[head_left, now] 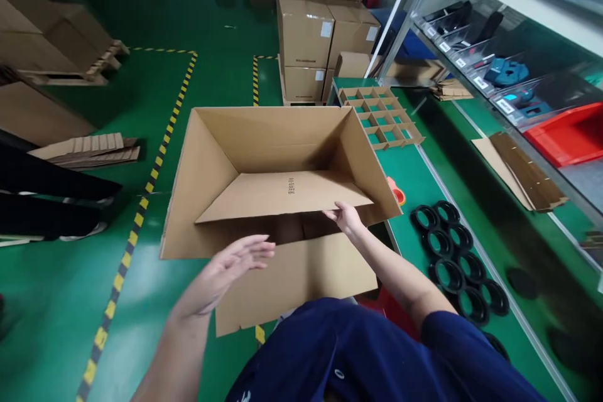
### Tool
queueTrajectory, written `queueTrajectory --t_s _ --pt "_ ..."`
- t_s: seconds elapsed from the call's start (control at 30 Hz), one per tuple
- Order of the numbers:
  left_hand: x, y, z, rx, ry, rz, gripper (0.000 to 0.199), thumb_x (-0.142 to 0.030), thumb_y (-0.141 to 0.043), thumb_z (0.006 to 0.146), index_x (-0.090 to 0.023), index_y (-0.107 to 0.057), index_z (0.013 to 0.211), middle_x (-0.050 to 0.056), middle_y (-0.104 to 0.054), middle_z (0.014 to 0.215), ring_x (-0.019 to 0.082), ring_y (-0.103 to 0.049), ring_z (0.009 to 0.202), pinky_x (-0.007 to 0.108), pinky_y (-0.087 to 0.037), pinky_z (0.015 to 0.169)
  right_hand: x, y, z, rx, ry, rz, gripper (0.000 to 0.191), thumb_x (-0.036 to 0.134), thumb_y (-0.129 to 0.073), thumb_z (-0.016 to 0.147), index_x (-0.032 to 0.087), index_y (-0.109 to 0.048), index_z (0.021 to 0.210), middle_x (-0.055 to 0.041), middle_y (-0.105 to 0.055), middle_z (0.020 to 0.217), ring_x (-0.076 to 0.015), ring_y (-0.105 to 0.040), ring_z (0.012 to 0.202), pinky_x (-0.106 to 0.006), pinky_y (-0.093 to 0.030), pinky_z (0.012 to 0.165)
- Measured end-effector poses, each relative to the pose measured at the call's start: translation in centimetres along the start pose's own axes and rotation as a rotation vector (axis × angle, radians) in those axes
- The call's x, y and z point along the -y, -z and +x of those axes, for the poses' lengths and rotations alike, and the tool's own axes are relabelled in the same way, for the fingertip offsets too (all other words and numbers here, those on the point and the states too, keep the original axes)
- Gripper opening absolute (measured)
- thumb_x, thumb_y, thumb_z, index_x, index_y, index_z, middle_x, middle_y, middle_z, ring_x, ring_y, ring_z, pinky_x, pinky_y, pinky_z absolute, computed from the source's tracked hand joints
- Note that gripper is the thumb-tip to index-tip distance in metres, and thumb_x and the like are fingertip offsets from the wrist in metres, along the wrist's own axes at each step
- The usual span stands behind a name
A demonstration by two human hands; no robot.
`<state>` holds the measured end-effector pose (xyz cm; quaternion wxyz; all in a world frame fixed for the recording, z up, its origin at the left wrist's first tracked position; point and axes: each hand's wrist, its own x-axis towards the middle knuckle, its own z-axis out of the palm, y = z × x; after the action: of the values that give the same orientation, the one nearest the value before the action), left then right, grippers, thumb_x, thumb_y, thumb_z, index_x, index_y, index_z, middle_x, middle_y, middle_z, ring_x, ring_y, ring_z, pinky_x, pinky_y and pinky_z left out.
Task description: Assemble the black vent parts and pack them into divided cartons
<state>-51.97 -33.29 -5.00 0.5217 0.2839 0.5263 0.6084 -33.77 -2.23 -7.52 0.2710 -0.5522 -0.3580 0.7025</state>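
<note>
A large open cardboard box [277, 129] stands in front of me, its near flap folded outward toward my body. Inside it a flat cardboard sheet [282, 191] with small printed marks lies tilted, its near edge raised. My right hand [346, 218] pinches the near edge of that sheet toward its right end. Over the near left part of the box my left hand [240, 257] is held with fingers stretched out, holding nothing.
On the green bench at the right are a cardboard divider grid [381, 114] and several black rings [447, 275]. A shelf with a red bin [572, 135] stands beyond. Stacked cartons [306, 31] are behind; a person's legs [56, 191] show at the left.
</note>
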Motion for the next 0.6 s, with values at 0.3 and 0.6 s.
queueTrajectory --t_s 0.3,0.6 --pt "12.2 -9.1 13.3 0.058 0.029 0.889 0.054 -0.025 -0.060 0.086 -0.007 -0.061 0.136 0.023 -0.060 0.144 0.034 -0.053 0.138 0.049 -0.035 0.121 -1.9 2.0 -2.9 0.329 -0.213 -0.546 0.048 0.038 -0.092 0.074 0.009 -0.066 0.102 -0.0101 -0.072 0.089 -0.0161 -0.070 0.069 -0.023 -0.059 0.060" --pt "16.1 -17.7 21.3 0.394 0.223 1.419 0.103 -0.033 -0.080 0.068 -0.020 -0.037 0.161 0.020 -0.045 0.159 0.039 -0.040 0.148 0.053 -0.030 0.121 24.7 11.9 -1.4 0.446 0.631 -0.842 0.039 0.045 -0.054 0.103 0.012 -0.074 0.104 -0.0089 -0.074 0.090 -0.0172 -0.071 0.074 -0.024 -0.056 0.062"
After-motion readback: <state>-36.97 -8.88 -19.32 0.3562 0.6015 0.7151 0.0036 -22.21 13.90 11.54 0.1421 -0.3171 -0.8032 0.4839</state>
